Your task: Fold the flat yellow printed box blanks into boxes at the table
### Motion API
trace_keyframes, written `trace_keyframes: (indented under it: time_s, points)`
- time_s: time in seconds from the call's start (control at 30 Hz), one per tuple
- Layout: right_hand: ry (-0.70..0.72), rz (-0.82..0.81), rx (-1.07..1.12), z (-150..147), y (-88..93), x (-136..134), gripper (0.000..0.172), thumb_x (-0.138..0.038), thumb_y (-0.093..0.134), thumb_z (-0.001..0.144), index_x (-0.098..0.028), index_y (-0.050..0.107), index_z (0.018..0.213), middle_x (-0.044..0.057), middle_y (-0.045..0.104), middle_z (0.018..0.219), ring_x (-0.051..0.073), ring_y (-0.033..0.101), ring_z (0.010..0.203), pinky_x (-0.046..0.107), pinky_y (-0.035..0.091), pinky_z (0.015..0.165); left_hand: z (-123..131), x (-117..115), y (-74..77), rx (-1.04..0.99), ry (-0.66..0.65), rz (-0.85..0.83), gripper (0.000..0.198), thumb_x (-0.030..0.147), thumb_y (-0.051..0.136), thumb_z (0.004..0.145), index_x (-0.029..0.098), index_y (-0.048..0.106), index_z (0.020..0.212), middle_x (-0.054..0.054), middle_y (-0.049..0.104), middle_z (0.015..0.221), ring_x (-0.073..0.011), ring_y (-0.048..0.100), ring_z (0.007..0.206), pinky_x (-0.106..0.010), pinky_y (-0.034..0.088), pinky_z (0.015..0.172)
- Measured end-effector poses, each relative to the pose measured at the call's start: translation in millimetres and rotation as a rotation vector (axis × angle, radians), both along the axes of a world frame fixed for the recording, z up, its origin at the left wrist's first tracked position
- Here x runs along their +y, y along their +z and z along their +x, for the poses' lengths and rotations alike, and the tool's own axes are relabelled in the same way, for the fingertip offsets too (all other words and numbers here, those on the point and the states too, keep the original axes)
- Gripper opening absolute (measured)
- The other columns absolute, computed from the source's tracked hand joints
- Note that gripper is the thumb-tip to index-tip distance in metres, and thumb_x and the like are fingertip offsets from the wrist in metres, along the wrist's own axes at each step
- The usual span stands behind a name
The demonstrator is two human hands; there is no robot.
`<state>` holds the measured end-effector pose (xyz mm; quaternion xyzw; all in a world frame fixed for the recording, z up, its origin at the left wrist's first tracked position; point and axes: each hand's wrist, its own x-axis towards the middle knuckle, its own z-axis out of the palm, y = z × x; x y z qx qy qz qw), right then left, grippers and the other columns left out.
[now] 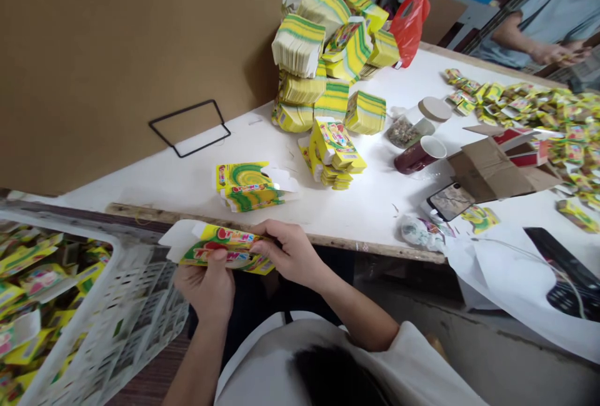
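Just off the table's front edge, a yellow and green printed candy box (210, 235) is held between both hands, its white flaps sticking out at the left end. My left hand (209, 284) grips it from below with the thumb pressed on the printed face. At its right end, my right hand (290, 253) pinches it between thumb and fingers. Two similar boxes (248, 187) lie together on the table beyond, with white flaps open to the right. Further right is a small stack of flat boxes (335, 150).
Tall bundles of box blanks (300, 44) stand at the back. A basket (117, 293) of boxes is at left. Right of centre are a maroon cup (419, 155), a jar (417, 122), a phone (450, 201) and an open carton (497, 172). A co-worker's hands (560, 53) show at upper right.
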<state>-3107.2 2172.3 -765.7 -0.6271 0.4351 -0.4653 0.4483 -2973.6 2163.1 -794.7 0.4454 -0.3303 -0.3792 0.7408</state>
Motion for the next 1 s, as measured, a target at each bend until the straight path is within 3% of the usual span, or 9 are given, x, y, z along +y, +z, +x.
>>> trace_keyframes:
  time_s: [0.13,0.27,0.37,0.47,0.57,0.63,0.73,0.8,1.0]
  points:
    - [-0.056,-0.128,0.124,-13,4.4,-5,0.015,-0.027,0.059,0.098,-0.017,0.070,0.097,0.002,0.072,0.084,0.013,0.063,0.073,0.023,0.049,0.067,14,-3,7.2,0.001,-0.067,0.083,0.034,0.044,0.093,0.062,0.021,0.076,0.081,0.001,0.073,0.073,-0.0180,0.070,0.071,-0.028,0.060,0.068]
    - [-0.145,-0.435,0.413,-33,14.4,-11,0.018,-0.019,0.058,0.099,-0.023,0.075,0.102,0.003,0.073,0.090,0.015,0.061,0.085,0.029,0.049,0.080,59,-8,26.2,-0.091,-0.307,-0.063,0.084,0.085,0.071,0.062,0.024,0.073,0.119,-0.005,0.077,0.110,-0.0238,0.071,0.099,-0.033,0.061,0.088]
    - [-0.055,-0.649,0.595,-31,17.6,-8,0.021,-0.018,0.057,0.099,-0.027,0.075,0.102,-0.001,0.074,0.092,0.016,0.057,0.090,0.033,0.046,0.094,79,-7,31.3,-0.502,-0.525,-0.007,0.108,0.071,0.088,0.050,0.029,0.055,0.144,-0.005,0.065,0.138,-0.0281,0.063,0.124,-0.036,0.053,0.106]
    - [-0.042,-0.730,0.569,-20,12.8,-1,0.018,-0.022,0.059,0.098,-0.029,0.072,0.109,-0.002,0.072,0.101,0.016,0.057,0.100,0.037,0.036,0.115,71,1,25.5,-0.973,-0.662,0.273,0.100,0.054,0.087,0.063,0.031,0.043,0.150,-0.009,0.062,0.140,-0.0334,0.064,0.121,-0.048,0.055,0.101]
    - [-0.269,-0.511,0.350,-13,5.0,5,0.054,-0.037,0.069,0.091,-0.027,0.052,0.141,0.009,0.059,0.135,0.023,0.047,0.130,0.045,0.031,0.121,51,10,16.5,-1.078,-0.620,0.348,0.064,0.055,0.071,0.080,0.025,0.053,0.133,-0.009,0.072,0.114,-0.0301,0.072,0.099,-0.046,0.061,0.083]
    - [-0.309,-0.237,0.078,-10,1.3,8,0.082,-0.047,0.072,0.086,-0.023,0.033,0.155,0.015,0.045,0.151,0.028,0.041,0.141,0.047,0.035,0.119,39,16,11.9,-1.116,-0.543,0.297,0.063,0.057,0.071,0.079,0.022,0.053,0.128,-0.011,0.071,0.112,-0.0326,0.069,0.103,-0.049,0.060,0.085]
    - [-0.147,0.214,-0.255,-5,0.3,11,0.069,-0.040,0.061,0.091,-0.022,0.037,0.153,0.012,0.053,0.146,0.025,0.054,0.129,0.042,0.046,0.111,29,25,8.9,-1.232,-0.466,0.192,0.069,0.056,0.077,0.075,0.018,0.053,0.128,-0.016,0.068,0.119,-0.0403,0.059,0.122,-0.059,0.052,0.100]
    - [-0.032,0.405,-0.296,-2,2.2,13,0.057,-0.031,0.056,0.090,-0.022,0.048,0.146,0.008,0.063,0.132,0.022,0.061,0.116,0.038,0.049,0.106,26,29,9.3,-1.251,-0.500,0.148,0.072,0.050,0.077,0.076,0.018,0.050,0.134,-0.016,0.067,0.123,-0.0391,0.060,0.121,-0.057,0.053,0.100]
    - [0.132,0.404,-0.321,-3,-0.8,14,0.053,-0.044,0.053,0.097,-0.025,0.052,0.146,0.007,0.064,0.132,0.023,0.057,0.127,0.040,0.042,0.115,23,34,13.5,-1.082,-0.645,0.034,0.076,0.036,0.073,0.082,0.026,0.034,0.146,-0.014,0.060,0.134,-0.0289,0.065,0.120,-0.038,0.059,0.089]
